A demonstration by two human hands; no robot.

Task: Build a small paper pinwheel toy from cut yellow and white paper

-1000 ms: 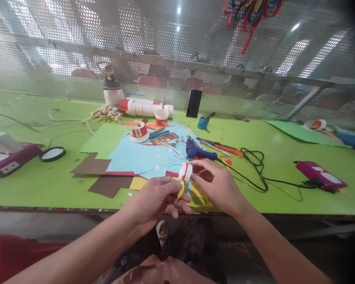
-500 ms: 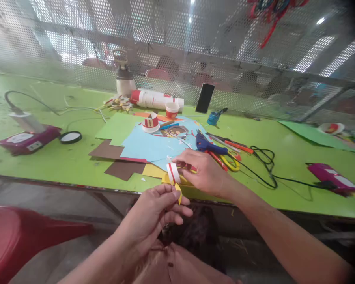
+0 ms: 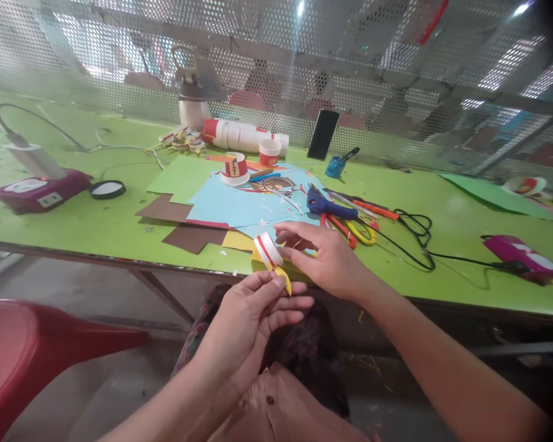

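We are leaning over the green table (image 3: 120,227). Our left hand (image 3: 251,310) is pinching a white-and-red paper ring (image 3: 268,250), its yellow tail (image 3: 283,279) partly hidden. Our right hand (image 3: 325,258) is loosely curled beside it, perhaps grazing it with 1 fingertip.

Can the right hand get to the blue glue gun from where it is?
Probably yes. The right hand rests at the table's near edge, fingers by the small paper cup that the left hand pinches. The blue glue gun lies just beyond it on the paper, nothing between.
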